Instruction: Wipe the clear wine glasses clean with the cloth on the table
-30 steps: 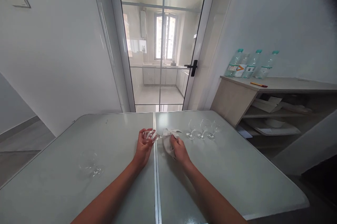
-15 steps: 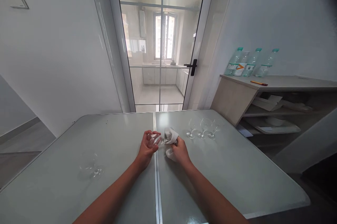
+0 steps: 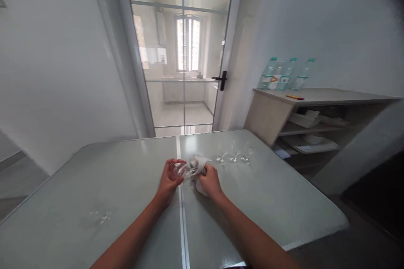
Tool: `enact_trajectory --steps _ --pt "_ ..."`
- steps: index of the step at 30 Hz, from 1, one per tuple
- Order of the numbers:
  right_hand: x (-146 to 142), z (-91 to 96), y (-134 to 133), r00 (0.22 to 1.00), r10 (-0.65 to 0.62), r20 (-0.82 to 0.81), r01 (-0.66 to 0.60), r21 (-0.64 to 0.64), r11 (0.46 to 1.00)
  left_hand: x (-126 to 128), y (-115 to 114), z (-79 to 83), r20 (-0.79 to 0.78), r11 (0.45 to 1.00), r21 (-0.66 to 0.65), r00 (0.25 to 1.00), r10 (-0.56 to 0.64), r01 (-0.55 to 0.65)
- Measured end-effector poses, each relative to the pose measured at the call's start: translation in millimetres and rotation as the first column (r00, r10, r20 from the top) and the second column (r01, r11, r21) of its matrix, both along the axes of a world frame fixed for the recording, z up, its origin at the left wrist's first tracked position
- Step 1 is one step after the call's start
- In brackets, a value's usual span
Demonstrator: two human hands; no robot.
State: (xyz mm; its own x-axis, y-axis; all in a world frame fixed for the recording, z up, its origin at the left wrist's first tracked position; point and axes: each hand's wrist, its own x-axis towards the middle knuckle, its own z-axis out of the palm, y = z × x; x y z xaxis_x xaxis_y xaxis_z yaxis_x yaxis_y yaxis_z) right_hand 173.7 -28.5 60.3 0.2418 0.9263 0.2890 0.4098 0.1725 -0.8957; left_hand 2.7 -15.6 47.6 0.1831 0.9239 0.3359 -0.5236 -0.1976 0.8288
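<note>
My left hand (image 3: 168,180) is closed around the bowl of a clear stemmed glass (image 3: 180,171), which lies on its side above the table. In my right hand (image 3: 212,181) is a white cloth (image 3: 199,163), wrapped about the stem and foot end of that glass, so most of this end is hidden. Some of the cloth hangs below my right fingers. Beyond my right hand, three similar stemmed glasses (image 3: 234,159) stand upright in a row. Another clear glass (image 3: 103,218), blurred and hard to make out, is on the table to the left of my left forearm.
The pale table (image 3: 132,159) has a metal seam (image 3: 183,235) down its middle. A glass door (image 3: 184,92) with a black handle is behind it. At right, a wooden shelf unit (image 3: 268,113) bears several plastic bottles (image 3: 285,76) and an orange pen-like item (image 3: 294,97).
The view has turned a little to the right, so the scene sits further left. The cloth has come closer to my left hand and covers more of the stem. Both hands keep their hold.
</note>
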Motion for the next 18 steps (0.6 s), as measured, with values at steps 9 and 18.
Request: enact_trajectory --steps 9,18 --pt "17 11.6 6 0.988 -0.149 0.047 0.144 0.097 0.985 2 31 -9.2 0.054 0.983 -0.138 0.99 0.131 -0.123" --pt "12 4.7 -10 0.993 0.016 -0.118 -0.008 0.063 0.998 -3 7 -1.8 0.113 0.956 -0.153 0.957 0.267 -0.248"
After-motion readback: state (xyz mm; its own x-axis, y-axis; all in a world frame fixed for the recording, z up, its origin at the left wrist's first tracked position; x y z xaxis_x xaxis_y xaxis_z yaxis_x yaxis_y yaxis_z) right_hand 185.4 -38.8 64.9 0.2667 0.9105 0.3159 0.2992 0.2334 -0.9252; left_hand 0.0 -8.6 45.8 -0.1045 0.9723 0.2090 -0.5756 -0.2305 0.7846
